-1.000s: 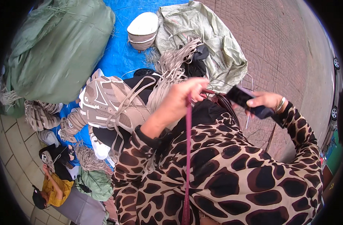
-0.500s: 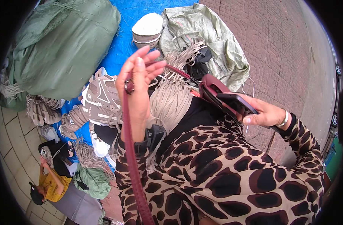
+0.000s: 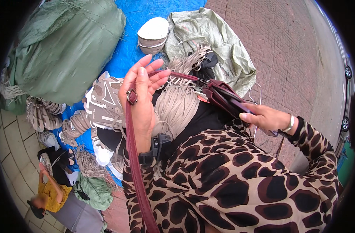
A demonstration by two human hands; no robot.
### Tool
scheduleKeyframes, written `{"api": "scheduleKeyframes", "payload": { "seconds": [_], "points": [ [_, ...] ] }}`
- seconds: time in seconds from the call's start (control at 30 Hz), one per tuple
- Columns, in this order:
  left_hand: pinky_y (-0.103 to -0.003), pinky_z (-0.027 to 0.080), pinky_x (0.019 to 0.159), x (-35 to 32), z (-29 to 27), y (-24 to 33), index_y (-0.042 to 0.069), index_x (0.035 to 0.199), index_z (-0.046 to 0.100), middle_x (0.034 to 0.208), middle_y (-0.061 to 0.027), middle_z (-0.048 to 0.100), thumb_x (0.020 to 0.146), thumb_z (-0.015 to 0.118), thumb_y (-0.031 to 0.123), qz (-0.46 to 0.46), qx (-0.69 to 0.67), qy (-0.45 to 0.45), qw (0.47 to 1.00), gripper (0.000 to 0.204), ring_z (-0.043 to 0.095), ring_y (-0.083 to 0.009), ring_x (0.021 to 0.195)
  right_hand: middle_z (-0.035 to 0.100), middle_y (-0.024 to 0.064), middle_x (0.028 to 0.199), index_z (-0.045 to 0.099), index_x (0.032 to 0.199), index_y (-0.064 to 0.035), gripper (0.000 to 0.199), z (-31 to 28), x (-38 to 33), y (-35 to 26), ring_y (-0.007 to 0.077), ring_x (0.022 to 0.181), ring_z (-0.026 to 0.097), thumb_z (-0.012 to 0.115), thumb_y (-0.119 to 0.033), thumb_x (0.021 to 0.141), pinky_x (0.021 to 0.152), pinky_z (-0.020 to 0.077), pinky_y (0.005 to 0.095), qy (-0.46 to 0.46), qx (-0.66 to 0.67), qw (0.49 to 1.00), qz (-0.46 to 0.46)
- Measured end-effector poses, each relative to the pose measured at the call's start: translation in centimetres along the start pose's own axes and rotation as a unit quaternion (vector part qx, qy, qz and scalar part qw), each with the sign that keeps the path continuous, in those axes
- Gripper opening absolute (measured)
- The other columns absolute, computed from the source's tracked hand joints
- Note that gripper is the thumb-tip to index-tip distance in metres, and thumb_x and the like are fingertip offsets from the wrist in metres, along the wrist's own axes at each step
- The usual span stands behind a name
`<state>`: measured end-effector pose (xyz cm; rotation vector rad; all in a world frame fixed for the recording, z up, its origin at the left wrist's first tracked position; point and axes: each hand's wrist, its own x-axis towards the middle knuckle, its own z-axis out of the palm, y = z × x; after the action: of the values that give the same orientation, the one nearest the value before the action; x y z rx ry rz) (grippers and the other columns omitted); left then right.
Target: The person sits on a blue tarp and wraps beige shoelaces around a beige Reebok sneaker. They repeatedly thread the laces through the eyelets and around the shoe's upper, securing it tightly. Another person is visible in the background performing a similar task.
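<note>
My left hand (image 3: pixel 140 93) is raised with its fingers stretched and apart. A dark red bag strap (image 3: pixel 133 145) with a buckle loops round it and runs on to a small dark red bag (image 3: pixel 220 95) by my lap. My right hand (image 3: pixel 267 117) is closed on a dark phone (image 3: pixel 237 106), whose far end is at the bag's open mouth. How deep the phone sits inside is hidden. Under my left hand lies a thick bundle of beige laces (image 3: pixel 175 105), with beige and white shoe uppers (image 3: pixel 105 103) to its left.
A big green sack (image 3: pixel 72 50) stands at the far left on a blue sheet (image 3: pixel 136 17). Beyond my hands are a stack of white-topped pieces (image 3: pixel 152 35) and a pale sack (image 3: pixel 224 50). A person in yellow (image 3: pixel 55 194) sits at the lower left. Cars (image 3: pixel 346 97) stand along the right.
My right hand has moved slightly left, and the phone has tilted and gone further into the bag's mouth. My left hand has barely moved, with the strap still round it.
</note>
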<state>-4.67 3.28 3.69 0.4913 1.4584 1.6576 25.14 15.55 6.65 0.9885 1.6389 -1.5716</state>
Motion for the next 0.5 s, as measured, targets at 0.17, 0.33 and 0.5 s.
{"api": "scheduleKeyframes", "payload": {
  "seconds": [0.17, 0.33, 0.5],
  "points": [
    [-0.031, 0.055, 0.087, -1.4, 2.1, -0.2, -0.006, 0.132, 0.052, 0.118, -0.0211, 0.064, 0.105, 0.044, 0.020, 0.011, 0.082, -0.084, 0.993, 0.038, 0.069, -0.0241, 0.099, 0.066, 0.0283, 0.090, 0.064, 0.100, 0.0071, 0.065, -0.6, 7.2, 1.9, 0.0393, 0.090, 0.066, 0.042, -0.054, 0.101, 0.081, 0.0512, 0.0458, 0.015, -0.190, 0.982, 0.013],
    [-0.031, 0.055, 0.087, -2.0, 1.1, -1.1, -0.006, 0.129, 0.055, 0.117, -0.0210, 0.065, 0.106, 0.044, 0.020, 0.026, 0.112, -0.063, 0.991, 0.036, 0.069, -0.0233, 0.099, 0.067, 0.0279, 0.095, 0.063, 0.098, 0.0075, 0.054, 0.1, 10.4, -0.1, 0.0423, 0.092, 0.066, 0.048, -0.044, 0.100, 0.081, 0.0515, 0.0475, 0.036, -0.290, 0.955, -0.056],
    [-0.031, 0.054, 0.089, -2.0, 1.8, -1.8, -0.005, 0.131, 0.053, 0.118, -0.0199, 0.064, 0.106, 0.043, 0.018, 0.032, 0.114, -0.093, 0.989, 0.036, 0.068, -0.0222, 0.100, 0.067, 0.0259, 0.096, 0.062, 0.101, 0.0070, 0.046, 0.7, 15.0, 0.5, 0.0422, 0.092, 0.065, 0.050, -0.038, 0.100, 0.081, 0.0506, 0.0475, 0.126, -0.024, 0.989, -0.077]
  ]
}}
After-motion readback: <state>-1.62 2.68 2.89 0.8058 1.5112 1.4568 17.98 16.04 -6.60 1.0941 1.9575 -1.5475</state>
